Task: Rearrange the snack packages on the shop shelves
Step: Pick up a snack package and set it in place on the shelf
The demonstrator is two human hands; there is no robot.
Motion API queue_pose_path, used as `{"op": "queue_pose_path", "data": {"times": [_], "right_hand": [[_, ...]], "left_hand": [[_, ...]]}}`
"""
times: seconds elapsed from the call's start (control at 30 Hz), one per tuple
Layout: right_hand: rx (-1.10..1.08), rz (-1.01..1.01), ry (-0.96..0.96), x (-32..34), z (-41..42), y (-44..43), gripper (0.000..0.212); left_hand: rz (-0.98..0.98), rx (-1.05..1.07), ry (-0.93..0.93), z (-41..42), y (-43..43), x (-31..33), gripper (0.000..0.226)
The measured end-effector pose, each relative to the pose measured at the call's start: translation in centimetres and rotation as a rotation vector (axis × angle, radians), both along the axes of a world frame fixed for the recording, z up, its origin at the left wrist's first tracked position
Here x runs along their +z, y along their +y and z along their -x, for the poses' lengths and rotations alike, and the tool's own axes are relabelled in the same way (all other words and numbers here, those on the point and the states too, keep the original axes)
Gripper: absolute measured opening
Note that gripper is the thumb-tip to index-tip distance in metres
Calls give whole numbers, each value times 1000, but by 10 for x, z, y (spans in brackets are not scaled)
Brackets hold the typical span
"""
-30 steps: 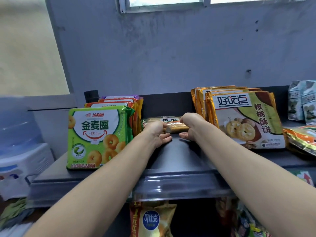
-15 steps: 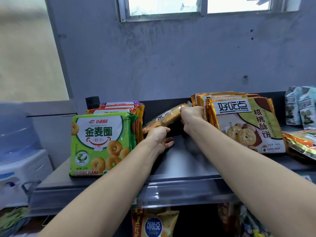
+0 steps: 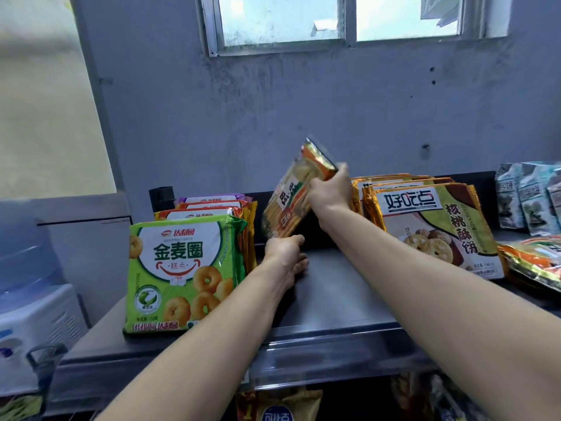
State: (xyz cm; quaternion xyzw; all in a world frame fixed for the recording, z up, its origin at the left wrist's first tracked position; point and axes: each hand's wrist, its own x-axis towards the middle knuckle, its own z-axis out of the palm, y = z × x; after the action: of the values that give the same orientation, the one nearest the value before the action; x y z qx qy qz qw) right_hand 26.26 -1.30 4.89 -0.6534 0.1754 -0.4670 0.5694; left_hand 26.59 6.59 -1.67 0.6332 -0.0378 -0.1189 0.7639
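An orange cracker package (image 3: 293, 189) is tilted up steeply above the dark top shelf (image 3: 334, 293), between two rows of snacks. My right hand (image 3: 329, 192) grips its upper right side. My left hand (image 3: 287, 253) holds its lower end from below, fingers partly on the shelf. To the left stands a row of packs fronted by a green ring-biscuit package (image 3: 185, 275). On the right, a row of gold packs is fronted by a walnut-cookie package (image 3: 434, 229).
Grey-green packets (image 3: 528, 199) stand at the far right, with an orange foil pack (image 3: 537, 262) lying in front. A water dispenser (image 3: 27, 299) is at the left. More bags (image 3: 277, 405) hang on the shelf below. A grey wall with a window is behind.
The cracker package lay flat at the back of the shelf; both hands have lifted it, the right end rising until it stands nearly upright. The view has tilted upward.
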Motion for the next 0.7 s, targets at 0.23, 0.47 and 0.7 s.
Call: {"op": "queue_pose_path", "data": {"times": [0.23,0.47,0.7], "right_hand": [[-76,210,-203,25,35,-13,20],[79,39,-321,26,69,-15,30],[142,-108,-337,25,114,0,10]], "left_hand": [[-121,257,-511,8,4,13,23],[-157,113,-696,29,16,42,64],[-16,-37,-717,61,41,51,43]]}}
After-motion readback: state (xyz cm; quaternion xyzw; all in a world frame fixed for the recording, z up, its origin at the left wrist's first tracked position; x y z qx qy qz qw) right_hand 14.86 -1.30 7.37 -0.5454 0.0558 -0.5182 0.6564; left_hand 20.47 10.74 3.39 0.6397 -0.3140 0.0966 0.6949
